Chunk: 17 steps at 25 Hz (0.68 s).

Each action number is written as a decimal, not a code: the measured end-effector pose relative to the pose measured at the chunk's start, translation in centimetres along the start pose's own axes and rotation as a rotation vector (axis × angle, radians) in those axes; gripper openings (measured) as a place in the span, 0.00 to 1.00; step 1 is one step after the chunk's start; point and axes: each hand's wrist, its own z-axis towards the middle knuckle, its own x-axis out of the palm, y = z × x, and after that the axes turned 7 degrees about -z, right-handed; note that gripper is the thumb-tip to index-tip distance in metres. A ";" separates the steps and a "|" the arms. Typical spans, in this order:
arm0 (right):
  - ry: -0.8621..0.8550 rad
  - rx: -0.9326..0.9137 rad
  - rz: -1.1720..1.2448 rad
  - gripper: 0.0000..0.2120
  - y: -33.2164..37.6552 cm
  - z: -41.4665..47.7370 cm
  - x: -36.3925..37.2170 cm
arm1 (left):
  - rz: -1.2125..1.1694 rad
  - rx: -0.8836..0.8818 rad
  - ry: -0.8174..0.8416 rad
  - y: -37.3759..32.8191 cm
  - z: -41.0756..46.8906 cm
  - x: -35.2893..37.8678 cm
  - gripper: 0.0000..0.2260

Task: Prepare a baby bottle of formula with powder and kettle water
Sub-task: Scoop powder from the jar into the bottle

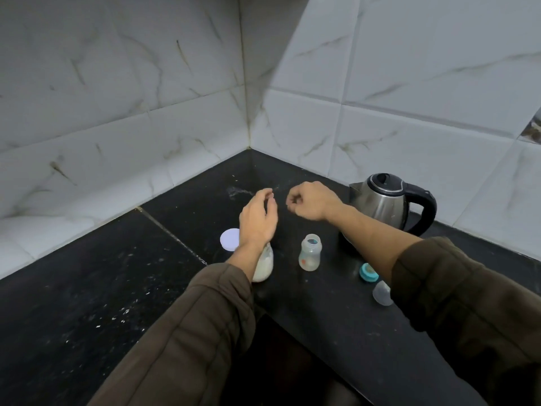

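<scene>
A clear, uncapped baby bottle (pixel 310 253), its small orange print too blurred to read, is standing near the desk's (pixel 87 288) front edge, beside a steel kettle (pixel 386 203). Above it, both hands are hovering apart: the left hand (pixel 259 215) is hanging relaxed, and the right hand (pixel 313 202) is curling its fingers, on what I cannot tell.

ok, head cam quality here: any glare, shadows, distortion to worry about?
Head view: wide-angle bends the tile lines on the wall; a diagonal shadow crosses that wall near the corner; light dim and cool; kettle shows soft sheen, no hard glare; black counter loses detail toward the bottom.
</scene>
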 end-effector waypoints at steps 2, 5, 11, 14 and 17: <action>0.070 -0.085 -0.009 0.07 2.7 0.9 0.6 | 0.046 -0.040 -0.007 1.3 0.1 -3.0 0.18; 0.226 -0.177 -0.138 0.08 5.5 2.0 2.6 | 0.093 -0.147 0.061 3.6 -0.7 -6.3 0.20; 0.409 -0.202 -0.390 0.10 8.5 2.9 6.1 | 0.175 -0.290 0.494 6.1 -1.1 -8.5 0.41; 0.422 -0.191 -0.516 0.09 8.9 3.2 7.0 | 0.167 -0.284 0.576 7.4 -1.9 -7.8 0.49; 0.443 -0.185 -0.649 0.09 9.1 3.1 8.0 | 0.195 -0.278 0.564 9.2 -2.3 -7.2 0.53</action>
